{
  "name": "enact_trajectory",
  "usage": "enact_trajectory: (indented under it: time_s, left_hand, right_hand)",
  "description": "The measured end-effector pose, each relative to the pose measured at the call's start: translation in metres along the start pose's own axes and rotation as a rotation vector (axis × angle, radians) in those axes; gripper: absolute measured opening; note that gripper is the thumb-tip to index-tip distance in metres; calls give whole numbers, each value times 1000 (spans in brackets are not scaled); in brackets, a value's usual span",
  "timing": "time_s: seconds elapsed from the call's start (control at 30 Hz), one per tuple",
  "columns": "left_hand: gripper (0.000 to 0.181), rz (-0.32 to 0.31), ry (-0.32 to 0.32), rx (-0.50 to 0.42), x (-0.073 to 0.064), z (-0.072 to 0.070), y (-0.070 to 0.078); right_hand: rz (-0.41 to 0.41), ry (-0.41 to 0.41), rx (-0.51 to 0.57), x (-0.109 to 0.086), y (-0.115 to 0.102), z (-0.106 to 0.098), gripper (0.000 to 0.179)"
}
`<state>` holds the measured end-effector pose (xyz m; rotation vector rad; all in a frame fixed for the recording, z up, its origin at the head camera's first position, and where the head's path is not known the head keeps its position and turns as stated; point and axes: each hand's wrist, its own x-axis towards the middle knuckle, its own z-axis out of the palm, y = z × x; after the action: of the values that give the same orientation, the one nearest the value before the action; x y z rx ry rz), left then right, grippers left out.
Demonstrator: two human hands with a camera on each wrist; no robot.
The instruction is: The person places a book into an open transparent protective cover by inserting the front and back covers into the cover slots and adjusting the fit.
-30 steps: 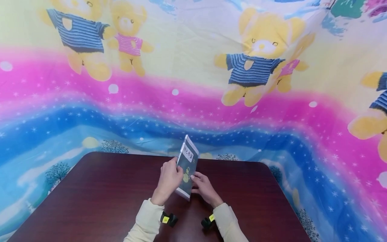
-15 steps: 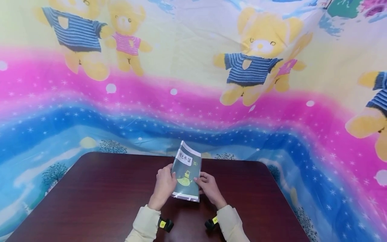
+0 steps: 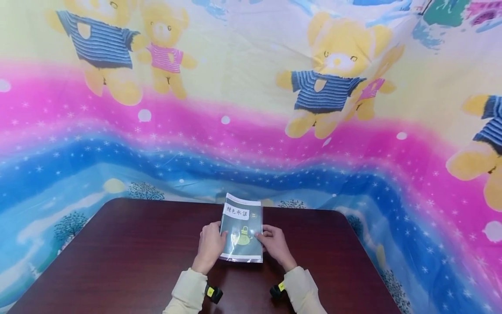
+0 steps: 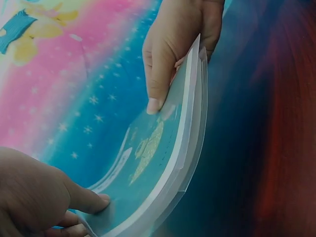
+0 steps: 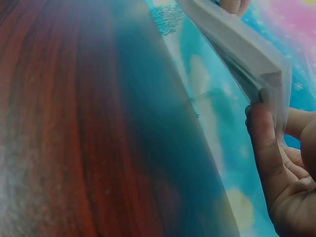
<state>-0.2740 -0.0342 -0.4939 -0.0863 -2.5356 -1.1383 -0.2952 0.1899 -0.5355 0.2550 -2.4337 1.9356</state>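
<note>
A green book (image 3: 235, 244) in a clear plastic cover is held up over the table, its front facing me. The cover bears a white label with handwritten-looking characters and a yellow-green drawing. My left hand (image 3: 209, 245) grips the book's left edge, thumb on the front. On the opposite edge, my right hand (image 3: 276, 246) pinches it between thumb and fingers. The left wrist view shows the book (image 4: 148, 173) bowed between both thumbs. Below it in the right wrist view, the fingers of my right hand (image 5: 289, 192) support the back of the book (image 5: 252, 57).
The dark reddish-brown table (image 3: 129, 253) has rounded far corners. Behind it hangs a colourful cloth (image 3: 235, 144) printed with teddy bears, snowflakes and trees. Black straps (image 3: 213, 292) with yellow tags sit at both wrists.
The book has turned from nearly edge-on to facing me, and its top has come down slightly. Both hands keep hold of it; the right hand has shifted slightly right.
</note>
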Motion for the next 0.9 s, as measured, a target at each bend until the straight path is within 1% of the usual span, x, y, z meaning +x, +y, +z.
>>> enact_trajectory:
  time_s: [0.13,0.23,0.33,0.4,0.5,0.6,0.7,0.9]
  left_hand:
    - [27,-12,-2,29,-1,6,-8]
    - [19,6,-4,54,-2,10,-13]
    - [8,16,-45,64,-2,11,-15]
    - [5,12,-77,66,-2,11,-15]
    - [8,-6,-103,74,-3,12,-15]
    - [9,-13,-105,85,-2,13,-16]
    - [8,-18,-107,94,-2,14,-18]
    - [10,-60,-114,83,-2,17,-23]
  right_hand:
    - [-7,0,-44,2,3,2,36]
    - [-17,-6,-74,2,4,3,34]
    - [-39,-12,-112,3,5,3,34]
    - [-50,-12,-142,3,6,4,34]
    - [-63,-17,-176,3,6,4,34]
    - [-70,-23,-200,4,7,4,35]
    - [-55,-25,-217,5,8,5,35]
    - [-41,-53,-252,6,7,5,35]
